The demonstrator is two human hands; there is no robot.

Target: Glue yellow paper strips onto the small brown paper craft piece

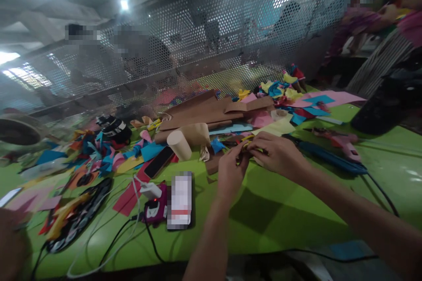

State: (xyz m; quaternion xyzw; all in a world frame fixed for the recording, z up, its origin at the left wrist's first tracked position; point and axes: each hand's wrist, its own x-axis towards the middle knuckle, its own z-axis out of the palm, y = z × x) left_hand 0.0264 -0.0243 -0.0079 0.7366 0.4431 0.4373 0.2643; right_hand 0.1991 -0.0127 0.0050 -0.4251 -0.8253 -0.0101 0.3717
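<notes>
My left hand [231, 171] and my right hand [275, 153] meet over the green table [280, 210], fingers pinched together on a small yellowish piece [246, 147] that I cannot make out well. Both hands are closed around it. Just behind them lie brown paper sheets [201, 114], a rolled tan paper cone [187, 138] and scattered coloured paper scraps [280, 92].
A phone [159, 161] lies left of my hands, with a power bank [154, 208], cables and another blurred device [180, 199] nearer me. A blue glue gun [332, 160] lies to the right. A perforated metal screen [214, 39] backs the table; other people sit beyond and at right.
</notes>
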